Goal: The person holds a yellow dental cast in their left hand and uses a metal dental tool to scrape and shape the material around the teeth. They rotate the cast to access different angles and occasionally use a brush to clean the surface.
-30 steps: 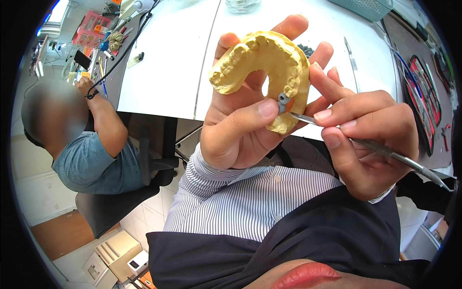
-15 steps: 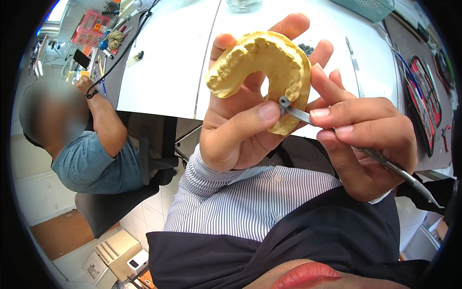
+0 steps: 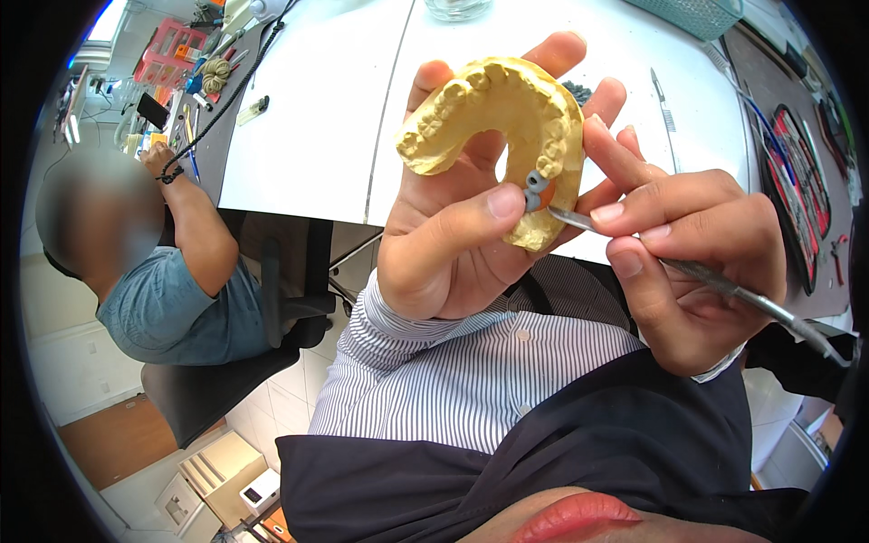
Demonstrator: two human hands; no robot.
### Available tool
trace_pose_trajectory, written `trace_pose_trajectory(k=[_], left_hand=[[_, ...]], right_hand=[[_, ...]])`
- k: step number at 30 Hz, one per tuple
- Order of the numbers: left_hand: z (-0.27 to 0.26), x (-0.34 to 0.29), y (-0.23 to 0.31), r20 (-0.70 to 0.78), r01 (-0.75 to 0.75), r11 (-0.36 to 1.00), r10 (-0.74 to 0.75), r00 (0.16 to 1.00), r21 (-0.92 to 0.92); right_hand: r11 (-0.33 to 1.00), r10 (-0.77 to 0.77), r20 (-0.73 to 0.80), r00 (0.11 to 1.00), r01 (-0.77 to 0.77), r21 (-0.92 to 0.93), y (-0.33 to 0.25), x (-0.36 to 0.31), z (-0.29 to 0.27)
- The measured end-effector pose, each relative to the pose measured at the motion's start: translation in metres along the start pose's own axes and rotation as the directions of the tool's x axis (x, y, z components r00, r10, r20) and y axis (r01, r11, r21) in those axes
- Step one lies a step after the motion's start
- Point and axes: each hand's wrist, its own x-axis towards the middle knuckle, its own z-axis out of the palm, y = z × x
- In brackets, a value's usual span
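My left hand (image 3: 453, 240) is wrapped round a yellow plaster dental model (image 3: 507, 86), a horseshoe arch of teeth, held up above the table edge. Two small grey tooth-shaped pieces (image 3: 536, 184) sit near one end of the arch, with a patch of orange material (image 3: 548, 192) beside them. My left thumb presses against the lower grey piece and partly hides it. Pinched in my right hand (image 3: 697, 258) is a slim metal dental carving tool (image 3: 715, 279). Its flat tip lies at the model just beside the grey pieces.
On the white table (image 3: 308, 118) are a scalpel-like knife (image 3: 663, 100), dark crumbs (image 3: 577, 91) and a glass jar (image 3: 457, 7). A teal basket (image 3: 692, 14) stands at the back. A red-and-black tool case (image 3: 797, 195) lies to the right. Another person (image 3: 181, 303) sits at the left.
The tool tip has moved off the grey pieces to their lower side, uncovering both pieces and the orange patch. The model has turned slightly in my left hand.
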Motion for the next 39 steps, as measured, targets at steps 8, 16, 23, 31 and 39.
trace_pose_trajectory(k=[8,16,23,31,39], left_hand=[[0.001,0.001,-0.002,-0.061,0.123,0.954,-0.145,0.987,-0.275],[0.000,0.003,0.003,-0.037,0.242,0.856,-0.290,0.956,-0.457],[-0.006,0.000,0.000,0.035,0.233,0.800,-0.257,0.966,-0.553],[-0.014,0.005,-0.001,0.050,0.237,0.840,-0.244,0.968,-0.489],[-0.033,0.013,-0.003,-0.008,0.196,0.883,-0.221,0.975,-0.427]], right_hand=[[0.969,0.184,-0.333,0.925,-0.115,0.218,0.001,-0.010,-0.003],[0.960,0.156,-0.527,0.835,-0.004,0.278,0.020,-0.022,-0.024],[0.955,0.254,-0.546,0.798,-0.119,0.270,0.037,-0.028,-0.035],[0.940,0.341,-0.602,0.722,-0.254,0.228,0.049,-0.028,-0.030],[0.900,0.396,-0.587,0.707,-0.172,0.400,0.056,-0.036,-0.037]])
